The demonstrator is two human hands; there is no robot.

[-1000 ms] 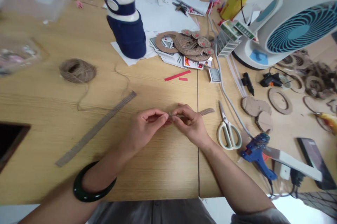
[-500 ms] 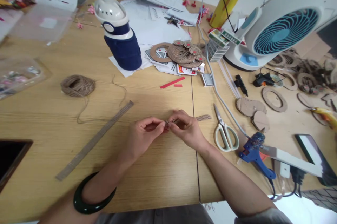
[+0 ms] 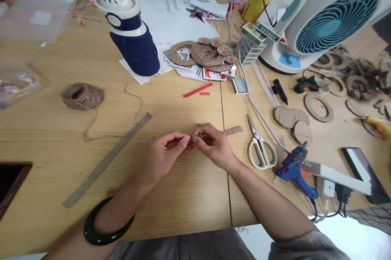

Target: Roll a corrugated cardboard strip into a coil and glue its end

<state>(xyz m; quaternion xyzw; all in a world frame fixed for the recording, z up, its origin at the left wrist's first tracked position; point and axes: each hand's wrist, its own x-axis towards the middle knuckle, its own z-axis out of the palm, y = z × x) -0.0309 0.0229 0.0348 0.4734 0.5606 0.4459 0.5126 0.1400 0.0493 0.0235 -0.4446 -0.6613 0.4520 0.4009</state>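
Note:
A short corrugated cardboard strip [image 3: 234,130] sticks out to the right from behind my right hand [image 3: 214,146]. Thumb and forefinger of that hand pinch the strip's other end, which looks curled into a small roll. My left hand [image 3: 166,154] meets it fingertip to fingertip, closed on the same small end; the fingers hide most of it. A longer corrugated cardboard strip [image 3: 106,160] lies slantwise on the table, left of my left hand. Scissors [image 3: 258,144] with pale handles rest to the right of my right hand, blades slightly apart.
A twine ball [image 3: 82,96] trails a loose end at left. Behind stand a blue bottle [image 3: 134,46] and cardboard rings [image 3: 210,56]. Red paper strips [image 3: 198,90] lie ahead. At right are a blue glue gun [image 3: 295,172], its cable, a power strip [image 3: 339,176], a phone [image 3: 365,174] and a fan [image 3: 332,27].
The view has shifted slightly, so things on the table sit a little higher and further left. Both hands keep their pinch on the small strip, fingers barely moved.

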